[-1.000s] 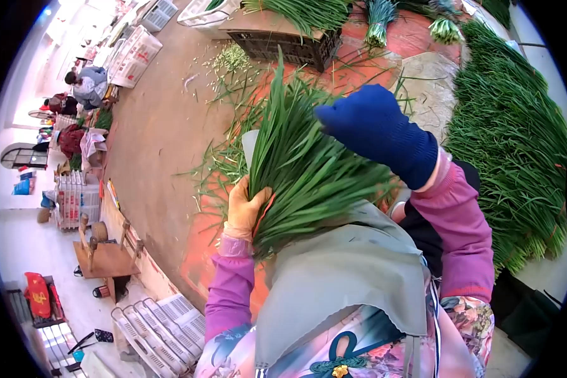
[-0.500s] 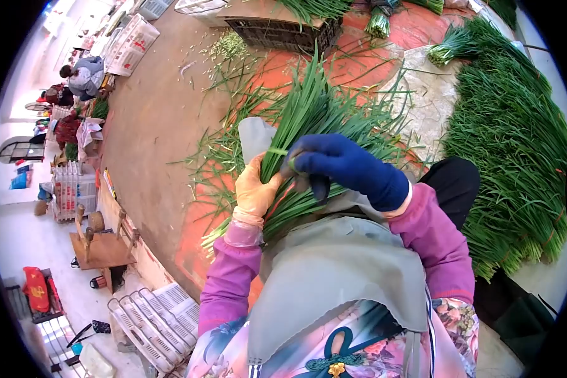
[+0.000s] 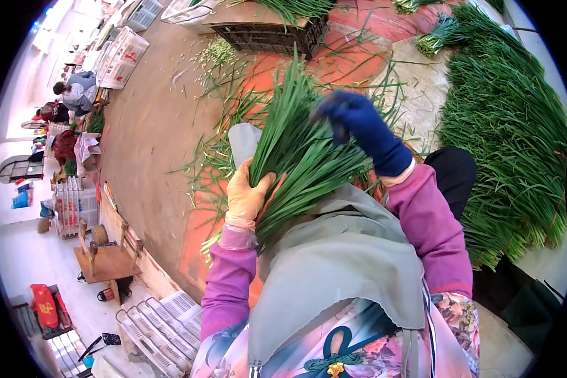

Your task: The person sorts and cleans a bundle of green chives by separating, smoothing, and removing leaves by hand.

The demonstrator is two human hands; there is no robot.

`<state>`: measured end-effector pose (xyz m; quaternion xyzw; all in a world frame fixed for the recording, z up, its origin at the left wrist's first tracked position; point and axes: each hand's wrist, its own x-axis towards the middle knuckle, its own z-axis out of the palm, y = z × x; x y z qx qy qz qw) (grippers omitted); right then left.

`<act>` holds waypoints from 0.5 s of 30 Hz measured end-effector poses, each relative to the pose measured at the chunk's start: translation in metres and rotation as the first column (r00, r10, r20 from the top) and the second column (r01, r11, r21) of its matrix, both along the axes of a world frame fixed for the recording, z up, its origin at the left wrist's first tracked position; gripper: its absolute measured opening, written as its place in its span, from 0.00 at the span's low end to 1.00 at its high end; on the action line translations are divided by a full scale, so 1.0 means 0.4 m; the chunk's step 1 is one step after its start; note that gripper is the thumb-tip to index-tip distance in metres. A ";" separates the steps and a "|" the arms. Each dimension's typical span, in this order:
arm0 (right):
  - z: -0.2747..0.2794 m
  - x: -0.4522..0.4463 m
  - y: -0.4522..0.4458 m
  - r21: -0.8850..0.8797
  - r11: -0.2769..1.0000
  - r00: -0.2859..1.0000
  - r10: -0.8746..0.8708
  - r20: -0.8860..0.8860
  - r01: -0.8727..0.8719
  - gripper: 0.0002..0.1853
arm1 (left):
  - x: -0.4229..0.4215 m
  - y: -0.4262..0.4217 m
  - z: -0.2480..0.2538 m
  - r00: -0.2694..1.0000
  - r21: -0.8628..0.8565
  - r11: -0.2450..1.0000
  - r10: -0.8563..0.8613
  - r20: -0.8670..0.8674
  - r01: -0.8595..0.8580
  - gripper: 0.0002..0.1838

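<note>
My left hand, in a pale orange glove, is wrapped round a bunch of garlic chives lying across the grey apron on my lap. The leaves fan out upward and to the right, with pale stem ends below the hand. A red band shows at the bunch beside my left fingers. My right hand, in a dark blue glove, hovers at the right side of the leaves. Its fingers are bent, apart from the thumb and a little blurred, with nothing visible in them.
A large heap of garlic chives lies at the right. Loose leaves litter the red sheet. A dark crate stands ahead, with small bundles to its right. Another person, a wooden stool and white crates are at left.
My right hand has lifted away from the left hand, up and to the right, and the green leaf at its fingers is gone from view. The leaves have spread wider in my left hand.
</note>
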<state>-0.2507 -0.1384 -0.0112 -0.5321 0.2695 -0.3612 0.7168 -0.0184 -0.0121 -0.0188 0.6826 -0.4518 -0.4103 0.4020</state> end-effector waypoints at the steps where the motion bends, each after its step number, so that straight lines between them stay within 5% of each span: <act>1: -0.024 -0.024 -0.019 -0.017 0.997 0.997 -0.081 -0.015 0.081 0.14 | 0.007 0.002 -0.003 1.000 0.003 1.000 -0.004 0.002 0.004 0.22; 3: -0.082 -0.046 -0.045 -0.286 0.912 0.932 -0.340 -0.122 0.296 0.14 | 0.026 0.003 -0.002 0.999 0.007 1.000 -0.001 -0.035 0.001 0.21; 5: -0.117 -0.101 -0.042 -0.877 0.461 0.524 -0.784 -0.333 0.132 0.22 | 0.045 0.006 -0.012 0.995 0.018 1.000 -0.022 -0.094 0.023 0.23; 6: -0.124 -0.128 -0.033 -0.892 0.440 0.483 -0.807 -0.341 0.106 0.27 | 0.041 0.009 -0.006 0.998 -0.085 0.995 -0.057 -0.037 0.054 0.28; 9: -0.039 -0.122 0.034 -0.899 0.412 0.542 -0.794 -0.275 0.148 0.27 | 0.053 -0.007 -0.014 0.990 -0.231 0.964 -0.117 0.083 0.134 0.38; 12: 0.036 -0.029 0.100 -0.970 0.243 0.791 -0.594 -0.149 0.000 0.24 | 0.072 -0.041 0.006 0.966 0.215 0.953 -0.173 -0.192 0.213 0.28; 15: 0.049 0.064 0.141 -0.942 0.286 0.829 -0.473 -0.298 -0.175 0.35 | 0.071 -0.056 0.017 0.935 0.264 0.957 -0.023 -0.353 0.123 0.17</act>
